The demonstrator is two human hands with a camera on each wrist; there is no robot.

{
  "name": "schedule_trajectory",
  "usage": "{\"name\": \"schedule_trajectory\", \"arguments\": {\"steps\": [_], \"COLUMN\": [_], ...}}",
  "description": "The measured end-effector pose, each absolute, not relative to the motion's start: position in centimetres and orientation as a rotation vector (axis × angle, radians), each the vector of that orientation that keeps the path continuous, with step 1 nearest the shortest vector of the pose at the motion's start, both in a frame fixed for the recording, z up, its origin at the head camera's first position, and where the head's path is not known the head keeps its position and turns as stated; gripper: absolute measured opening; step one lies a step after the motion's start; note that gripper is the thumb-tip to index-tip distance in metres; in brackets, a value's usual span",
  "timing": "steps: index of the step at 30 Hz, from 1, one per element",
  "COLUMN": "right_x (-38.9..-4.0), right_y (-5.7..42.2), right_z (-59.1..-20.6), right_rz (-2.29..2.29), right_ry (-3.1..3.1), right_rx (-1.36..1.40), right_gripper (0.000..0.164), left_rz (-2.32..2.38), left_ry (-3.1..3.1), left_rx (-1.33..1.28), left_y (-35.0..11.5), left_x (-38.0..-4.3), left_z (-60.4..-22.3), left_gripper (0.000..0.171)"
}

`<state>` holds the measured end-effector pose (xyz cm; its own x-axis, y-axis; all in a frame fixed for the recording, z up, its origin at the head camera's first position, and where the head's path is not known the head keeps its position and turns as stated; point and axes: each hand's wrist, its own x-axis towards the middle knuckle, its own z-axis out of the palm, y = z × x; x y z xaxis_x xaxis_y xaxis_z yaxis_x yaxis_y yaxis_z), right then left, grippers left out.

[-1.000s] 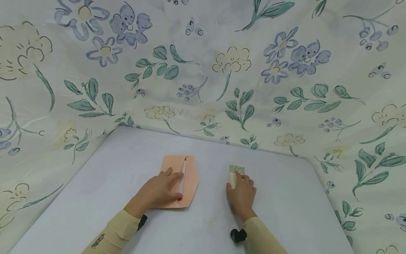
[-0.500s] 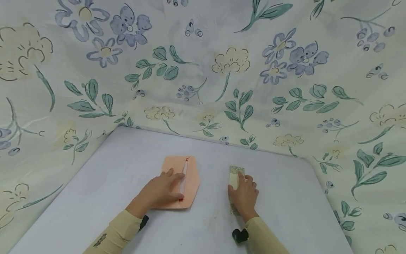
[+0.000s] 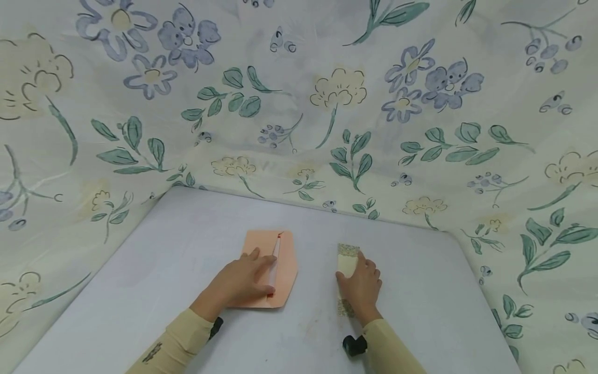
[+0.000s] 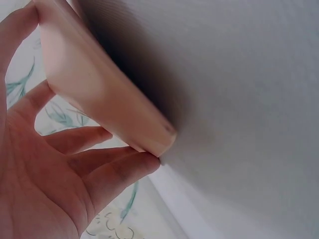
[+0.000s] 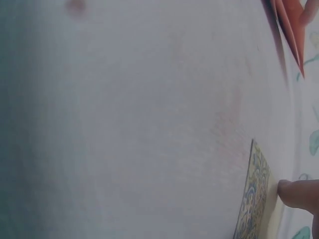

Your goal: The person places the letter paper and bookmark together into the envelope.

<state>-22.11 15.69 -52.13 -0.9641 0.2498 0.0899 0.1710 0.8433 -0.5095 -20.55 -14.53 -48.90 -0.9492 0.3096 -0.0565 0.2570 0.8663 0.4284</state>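
A peach folded paper (image 3: 288, 270), like an envelope, lies on the white table (image 3: 402, 332). A white strip with red ends (image 3: 274, 265) runs down its face. My left hand (image 3: 238, 280) rests over the paper with fingers spread, thumb and fingertips touching it; in the left wrist view the paper (image 4: 94, 84) has a shadow along its edge. To the right lies a narrow patterned strip (image 3: 347, 248) with a cream middle. My right hand (image 3: 362, 285) is over it, thumb at its left edge, index finger at its right. One fingertip (image 5: 284, 191) shows beside it in the right wrist view.
Floral fabric (image 3: 299, 114) stands behind and at both sides of the table. A black wrist camera (image 3: 354, 345) sits by the right sleeve, and another (image 3: 216, 327) by the left sleeve.
The left hand and the peach paper have slid slightly right together. The right index finger has moved from the top of the patterned strip to its right edge, uncovering more of the cream part.
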Motion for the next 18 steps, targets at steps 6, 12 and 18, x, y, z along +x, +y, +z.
{"name": "schedule_trajectory", "arguments": {"steps": [6, 12, 18], "right_x": [-22.28, -22.51, -22.79], "right_y": [15.92, 16.22, 16.68], "right_z": [-52.02, -51.80, -51.90], "right_rz": [0.867, 0.910, 0.841], "right_ry": [-2.840, -2.837, -2.882], "right_rx": [-0.312, -0.305, -0.314], "right_gripper": [0.087, 0.087, 0.084], "left_rz": [0.633, 0.621, 0.621], "left_ry": [2.917, 2.926, 2.931], "left_rx": [0.459, 0.472, 0.491], "left_y": [-14.21, -14.01, -13.90], "left_x": [-20.71, -20.64, -20.62], "left_z": [-49.27, -49.26, -49.21], "left_gripper": [0.078, 0.077, 0.076]}}
